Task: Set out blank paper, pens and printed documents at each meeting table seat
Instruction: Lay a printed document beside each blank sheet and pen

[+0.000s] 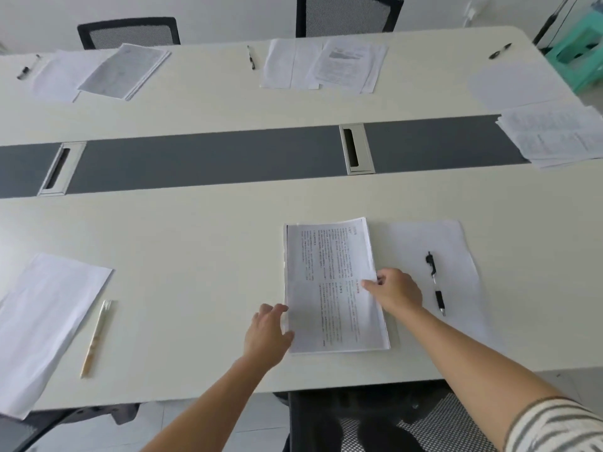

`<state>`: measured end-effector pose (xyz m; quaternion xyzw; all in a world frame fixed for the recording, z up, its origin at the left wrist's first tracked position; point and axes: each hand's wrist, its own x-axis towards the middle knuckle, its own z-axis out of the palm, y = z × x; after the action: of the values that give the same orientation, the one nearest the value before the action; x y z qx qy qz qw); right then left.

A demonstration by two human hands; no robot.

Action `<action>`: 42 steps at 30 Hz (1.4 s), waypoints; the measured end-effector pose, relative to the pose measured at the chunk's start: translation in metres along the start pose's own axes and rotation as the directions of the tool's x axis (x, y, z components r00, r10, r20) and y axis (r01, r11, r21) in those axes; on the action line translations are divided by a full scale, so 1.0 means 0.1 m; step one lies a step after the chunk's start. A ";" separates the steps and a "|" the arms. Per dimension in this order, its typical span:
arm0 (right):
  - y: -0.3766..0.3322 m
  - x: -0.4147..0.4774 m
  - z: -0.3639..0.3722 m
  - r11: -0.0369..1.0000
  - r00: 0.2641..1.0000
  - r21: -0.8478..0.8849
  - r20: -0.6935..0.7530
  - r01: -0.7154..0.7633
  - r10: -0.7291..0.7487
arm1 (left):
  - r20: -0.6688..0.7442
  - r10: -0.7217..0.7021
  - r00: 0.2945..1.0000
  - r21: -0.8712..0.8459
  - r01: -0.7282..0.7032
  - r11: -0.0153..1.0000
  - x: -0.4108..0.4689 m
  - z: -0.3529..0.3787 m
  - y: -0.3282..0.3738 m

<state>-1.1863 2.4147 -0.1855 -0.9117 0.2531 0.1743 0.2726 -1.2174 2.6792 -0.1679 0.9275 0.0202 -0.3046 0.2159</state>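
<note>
A printed document (329, 272) lies flat on the near side of the white table (195, 236). My right hand (396, 290) pinches its right edge, thumb on the page. My left hand (267, 331) rests spread against its lower left edge, holding nothing. To the right of the document lies a blank sheet (456, 243) with a black pen (435, 282) on it. At the near left seat are blank paper (42, 321) and a pale wooden pen (96, 337).
Across the table, two seats have papers (107, 71) (326, 65) and pens (250, 57) (27, 69), with mesh chairs (130, 32) (347, 14) behind. A stack of printed documents (554, 135) and a black pen (500, 51) lie at the right end. A grey strip (212, 158) with cable slots runs down the middle.
</note>
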 end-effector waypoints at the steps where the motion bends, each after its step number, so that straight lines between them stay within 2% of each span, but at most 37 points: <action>1: 0.08 -0.03 -0.09 0.999 0.994 -0.030 -0.104 0.020 -0.023 | -0.003 0.066 0.998 0.104 -0.066 0.992 -0.01 0.04 -0.01; 3: 0.39 -0.06 -0.25 0.995 0.967 -0.089 -0.247 0.042 -0.063 | 0.044 0.162 0.986 0.252 -0.168 0.953 -0.02 0.13 -0.01; 4: 0.58 -0.08 -0.31 0.990 0.974 -0.139 -0.221 0.025 -0.056 | 0.076 0.187 0.979 0.303 -0.201 0.932 -0.02 0.17 -0.01; 7: 1.05 -0.17 -0.35 0.958 0.999 -0.284 0.024 -0.033 0.041 | 0.126 0.233 0.964 0.401 -0.264 0.877 0.01 0.26 -0.05; 8: 1.15 -0.19 -0.32 0.952 0.996 -0.304 0.067 -0.039 0.062 | 0.124 0.246 0.961 0.414 -0.275 0.868 0.02 0.29 -0.06; 14: 1.08 -0.16 -0.23 0.946 0.998 -0.323 0.058 -0.003 0.023 | 0.114 0.297 0.948 0.427 -0.316 0.847 -0.02 0.39 -0.17; 30: 1.14 -0.24 -0.18 0.944 0.998 -0.329 0.055 -0.004 0.023 | 0.109 0.299 0.948 0.422 -0.316 0.849 -0.06 0.40 -0.20; 33: 1.11 -0.29 -0.23 0.956 1.000 -0.292 0.007 0.000 0.002 | 0.113 0.281 0.953 0.409 -0.303 0.861 -0.11 0.35 -0.17; 36: 1.00 -0.47 -0.34 0.984 0.996 -0.168 -0.062 0.060 -0.072 | 0.074 0.272 0.959 0.311 -0.281 0.908 -0.25 0.25 -0.13; 39: 0.76 -0.77 -0.41 0.985 0.987 0.062 -0.037 0.161 -0.159 | -0.033 0.206 0.978 0.024 -0.205 0.978 -0.49 0.11 -0.12; 42: 0.52 -1.19 -0.41 0.941 0.954 0.189 0.052 0.281 -0.296 | -0.178 0.075 0.981 -0.278 -0.123 0.953 -0.91 0.02 -0.11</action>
<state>-1.3045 2.3970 -0.1203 -0.9031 0.1204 0.1450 0.3860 -1.2944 2.6974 -0.1213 0.9081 0.0353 -0.2091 0.3611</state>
